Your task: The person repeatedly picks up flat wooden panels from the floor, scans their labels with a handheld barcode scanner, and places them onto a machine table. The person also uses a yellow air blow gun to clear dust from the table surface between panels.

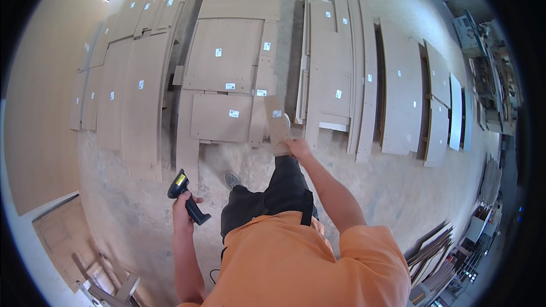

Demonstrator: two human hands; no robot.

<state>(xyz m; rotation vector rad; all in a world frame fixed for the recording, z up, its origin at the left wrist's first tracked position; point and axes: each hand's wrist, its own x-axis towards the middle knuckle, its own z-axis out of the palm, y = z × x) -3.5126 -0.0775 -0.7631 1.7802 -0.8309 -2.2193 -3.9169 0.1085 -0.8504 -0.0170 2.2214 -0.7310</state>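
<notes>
My left hand (182,210) is closed round the grip of a black handheld barcode scanner (187,195), which has a yellow label on its head. It is held out to the left of my body, above the floor. In front of my right leg, my right hand (298,148) grips the near end of a narrow brown board (277,128). A white label sticks to this board's upper face. Its far end lies over or close to the stacked panels, and I cannot tell whether it touches them.
Stacks of labelled brown panels lie ahead: one at left (142,91), one in the middle (222,51), one at right (330,62), and several farther right. A large board (45,91) stands at far left. Leaning boards (429,256) are at lower right, on a concrete floor (125,204).
</notes>
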